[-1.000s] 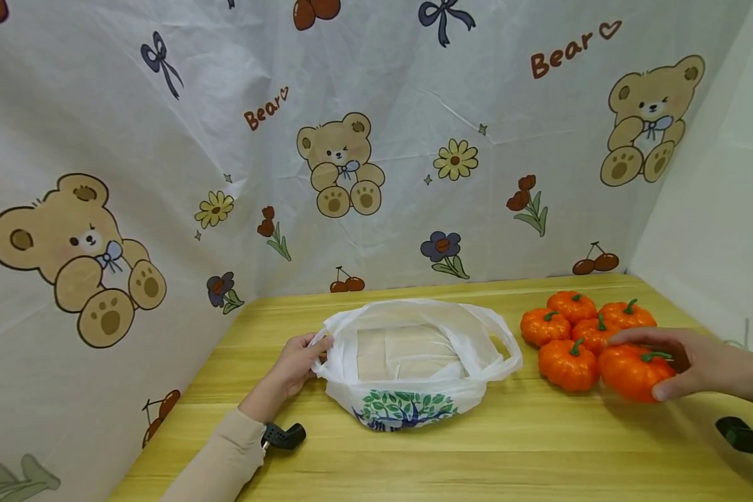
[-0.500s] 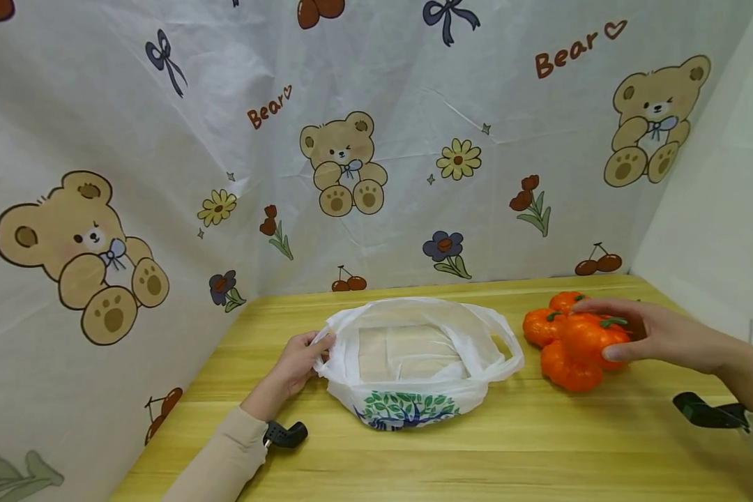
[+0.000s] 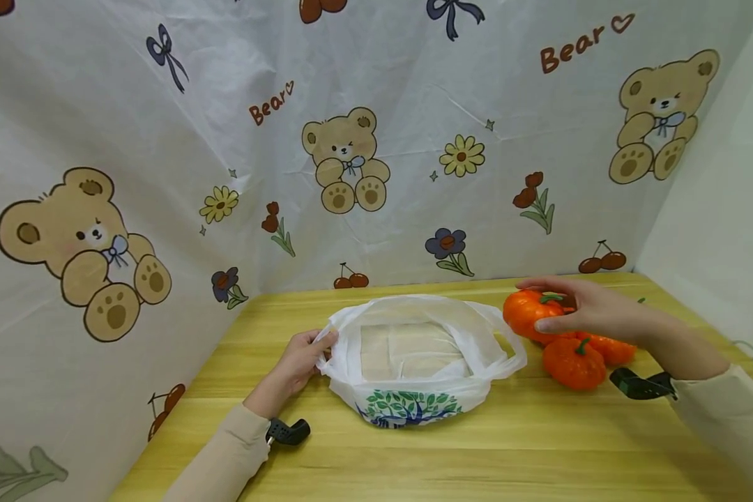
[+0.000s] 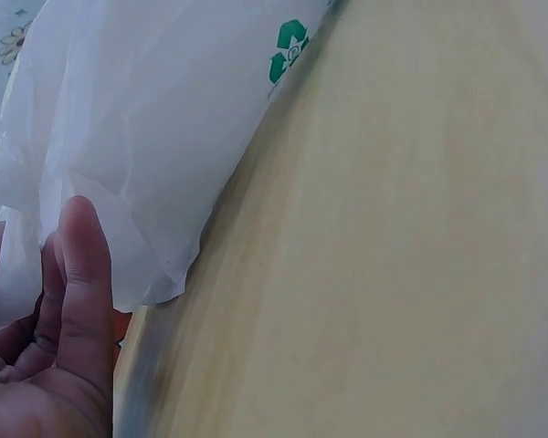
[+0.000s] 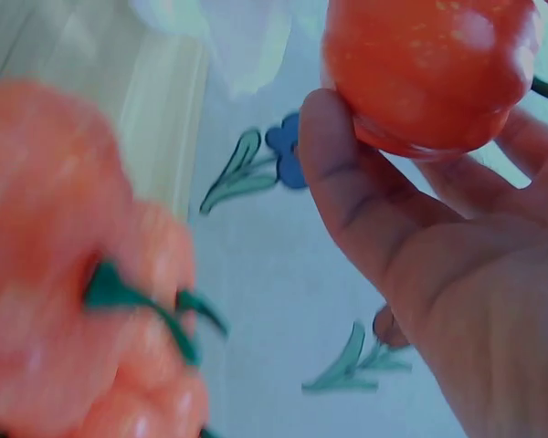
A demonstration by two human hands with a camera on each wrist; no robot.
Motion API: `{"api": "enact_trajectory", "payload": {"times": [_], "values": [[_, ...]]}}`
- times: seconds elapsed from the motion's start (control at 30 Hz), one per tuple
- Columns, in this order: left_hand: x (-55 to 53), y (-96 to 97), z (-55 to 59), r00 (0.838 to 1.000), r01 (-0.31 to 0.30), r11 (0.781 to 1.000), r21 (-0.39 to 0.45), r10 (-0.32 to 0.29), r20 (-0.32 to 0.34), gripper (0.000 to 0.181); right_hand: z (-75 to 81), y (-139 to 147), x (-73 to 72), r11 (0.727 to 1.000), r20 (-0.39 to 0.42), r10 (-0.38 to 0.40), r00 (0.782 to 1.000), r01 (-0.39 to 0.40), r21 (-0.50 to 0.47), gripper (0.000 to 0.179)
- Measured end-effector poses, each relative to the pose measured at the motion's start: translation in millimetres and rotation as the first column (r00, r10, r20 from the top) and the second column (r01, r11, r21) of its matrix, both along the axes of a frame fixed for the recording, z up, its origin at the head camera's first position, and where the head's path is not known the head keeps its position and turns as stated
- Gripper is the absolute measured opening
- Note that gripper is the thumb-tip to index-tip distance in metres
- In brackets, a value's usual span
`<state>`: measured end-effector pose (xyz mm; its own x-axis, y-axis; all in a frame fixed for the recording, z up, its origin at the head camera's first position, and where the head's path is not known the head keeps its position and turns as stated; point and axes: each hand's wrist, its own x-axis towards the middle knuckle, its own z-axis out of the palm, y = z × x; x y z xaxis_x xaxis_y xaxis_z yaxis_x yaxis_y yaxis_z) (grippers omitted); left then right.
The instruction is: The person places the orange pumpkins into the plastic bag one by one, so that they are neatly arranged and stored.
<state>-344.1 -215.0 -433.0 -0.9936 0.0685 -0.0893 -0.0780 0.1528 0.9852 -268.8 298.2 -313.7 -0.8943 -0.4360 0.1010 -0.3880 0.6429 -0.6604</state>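
A white plastic bag (image 3: 408, 390) with a green-and-blue tree print lies with its mouth spread at the middle of the table. My left hand (image 3: 302, 359) pinches the bag's left handle; in the left wrist view the thumb (image 4: 84, 265) presses on the thin plastic. Raised above the table, a small orange pumpkin (image 3: 527, 315) with a green stem is gripped between the thumb and fingers of my right hand (image 3: 586, 310). It overlaps the bag's right handle in the head view. Behind and below that hand sit several more orange pumpkins (image 3: 574, 364), partly hidden by it.
The yellow wood-grain table (image 3: 452, 460) runs back to a white curtain (image 3: 401, 84) printed with bears and flowers. A white wall (image 3: 721, 230) stands on the right. Dark wrist mounts (image 3: 643, 383) stick out from both sleeves.
My right hand has lifted the pumpkin from the front right of the group and carried it left, up to the bag's right handle. The left hand keeps its hold on the bag.
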Motion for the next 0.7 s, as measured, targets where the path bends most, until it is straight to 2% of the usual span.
{"api": "enact_trajectory", "payload": {"times": [0.4, 0.7], "values": [[0.8, 2.1, 0.2, 1.0, 0.02, 1.0, 0.014, -0.02, 0.006, 0.03, 9.8, -58, -27.3, 0.998, 0.077, 0.058, 0.995, -0.055, -0.034, 0.066], [0.3, 1.2, -1.6, 1.0, 0.01, 1.0, 0.022, -0.01, 0.012, 0.028, 18.2, -91, -49.2, 0.997, 0.085, 0.079, 0.993, -0.077, -0.026, 0.061]]}}
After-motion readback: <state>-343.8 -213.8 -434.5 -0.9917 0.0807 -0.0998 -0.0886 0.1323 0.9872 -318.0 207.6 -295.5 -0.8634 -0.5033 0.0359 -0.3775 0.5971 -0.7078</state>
